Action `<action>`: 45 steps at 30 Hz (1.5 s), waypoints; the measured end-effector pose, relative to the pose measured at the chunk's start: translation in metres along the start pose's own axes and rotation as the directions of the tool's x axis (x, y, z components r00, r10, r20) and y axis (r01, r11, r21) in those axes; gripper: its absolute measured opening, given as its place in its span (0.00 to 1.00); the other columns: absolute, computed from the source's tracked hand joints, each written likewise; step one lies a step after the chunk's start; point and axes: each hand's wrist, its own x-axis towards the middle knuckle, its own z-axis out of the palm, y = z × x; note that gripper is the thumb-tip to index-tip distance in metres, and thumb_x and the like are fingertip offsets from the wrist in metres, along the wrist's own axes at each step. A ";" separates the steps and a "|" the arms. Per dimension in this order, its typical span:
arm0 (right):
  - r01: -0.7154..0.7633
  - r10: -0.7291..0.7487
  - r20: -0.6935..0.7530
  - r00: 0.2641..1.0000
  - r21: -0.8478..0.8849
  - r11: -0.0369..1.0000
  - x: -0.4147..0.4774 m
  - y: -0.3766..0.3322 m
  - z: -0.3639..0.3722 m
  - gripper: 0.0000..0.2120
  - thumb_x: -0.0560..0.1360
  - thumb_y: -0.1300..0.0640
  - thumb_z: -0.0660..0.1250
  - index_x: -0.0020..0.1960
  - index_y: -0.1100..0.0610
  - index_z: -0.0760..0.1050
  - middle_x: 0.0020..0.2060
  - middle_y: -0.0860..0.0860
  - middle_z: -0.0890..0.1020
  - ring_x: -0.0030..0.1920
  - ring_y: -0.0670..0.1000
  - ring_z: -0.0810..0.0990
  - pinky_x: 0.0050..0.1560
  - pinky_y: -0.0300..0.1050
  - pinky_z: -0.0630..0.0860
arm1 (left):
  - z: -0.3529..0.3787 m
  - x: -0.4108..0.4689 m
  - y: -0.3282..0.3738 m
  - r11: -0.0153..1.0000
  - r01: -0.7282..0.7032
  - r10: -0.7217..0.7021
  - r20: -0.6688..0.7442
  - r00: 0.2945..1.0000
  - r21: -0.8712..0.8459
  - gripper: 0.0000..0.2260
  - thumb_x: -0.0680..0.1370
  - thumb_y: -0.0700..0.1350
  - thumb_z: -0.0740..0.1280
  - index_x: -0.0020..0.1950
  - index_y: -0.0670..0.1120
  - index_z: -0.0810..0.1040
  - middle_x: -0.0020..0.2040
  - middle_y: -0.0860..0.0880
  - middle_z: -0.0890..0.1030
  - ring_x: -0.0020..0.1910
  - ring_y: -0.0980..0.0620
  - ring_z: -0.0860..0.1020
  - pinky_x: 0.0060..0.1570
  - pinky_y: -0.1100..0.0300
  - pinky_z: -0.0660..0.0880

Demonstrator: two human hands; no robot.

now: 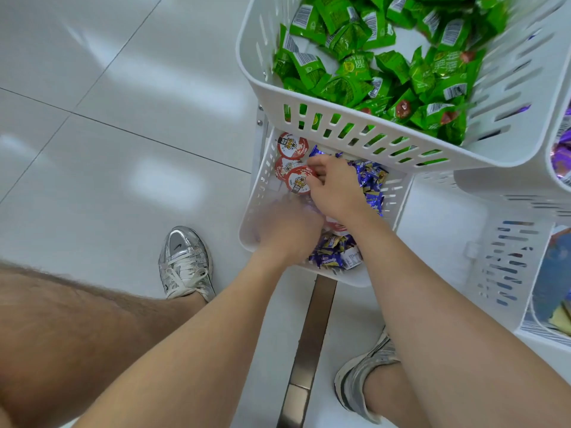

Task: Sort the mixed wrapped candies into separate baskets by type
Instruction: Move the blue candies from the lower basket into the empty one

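A low white basket (262, 193) holds round red-and-white lidded cups (290, 146) at its far left and blue-and-gold wrapped candies (369, 180) on its right and near side. Both my hands are inside it. My right hand (335, 193) has curled fingers that pinch the edge of the nearest red-lidded cup (298, 183). My left hand (287, 228) is blurred by motion, just below and left of the right one, over the basket's near left part. What it holds is hidden.
A higher white basket (340, 131) full of green wrapped candies (370, 69) overhangs the low one. At the right edge a basket (559, 180) holds purple candies, with another basket (506, 267) below it. My shoes (185, 264) stand on white floor tiles.
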 end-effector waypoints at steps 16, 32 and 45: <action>0.197 -0.101 0.249 0.963 -0.396 0.897 0.031 -0.020 0.034 0.06 0.74 0.56 0.78 0.46 0.59 0.87 0.43 0.57 0.87 0.49 0.57 0.84 0.55 0.52 0.82 | 0.006 -0.026 -0.018 0.909 -0.320 0.302 0.110 0.947 0.266 0.33 0.79 0.66 0.46 0.82 0.58 0.46 0.84 0.49 0.45 0.82 0.37 0.42 0.77 0.33 0.46; 0.275 -0.203 0.210 0.956 -0.408 0.871 0.000 -0.006 0.010 0.07 0.72 0.56 0.74 0.50 0.49 0.85 0.48 0.48 0.82 0.52 0.51 0.80 0.57 0.54 0.80 | -0.015 -0.041 -0.023 0.945 -0.081 0.162 -0.237 0.958 0.318 0.19 0.76 0.51 0.68 0.33 0.48 0.61 0.37 0.48 0.71 0.44 0.41 0.77 0.36 0.54 0.66; 0.345 -0.139 0.333 0.933 -0.709 0.616 -0.049 0.007 0.007 0.12 0.77 0.45 0.63 0.50 0.45 0.85 0.47 0.46 0.75 0.57 0.53 0.69 0.60 0.57 0.60 | -0.023 -0.015 -0.022 0.941 -0.030 0.079 -0.134 0.988 0.337 0.14 0.77 0.46 0.66 0.61 0.44 0.75 0.62 0.40 0.75 0.60 0.36 0.75 0.56 0.46 0.75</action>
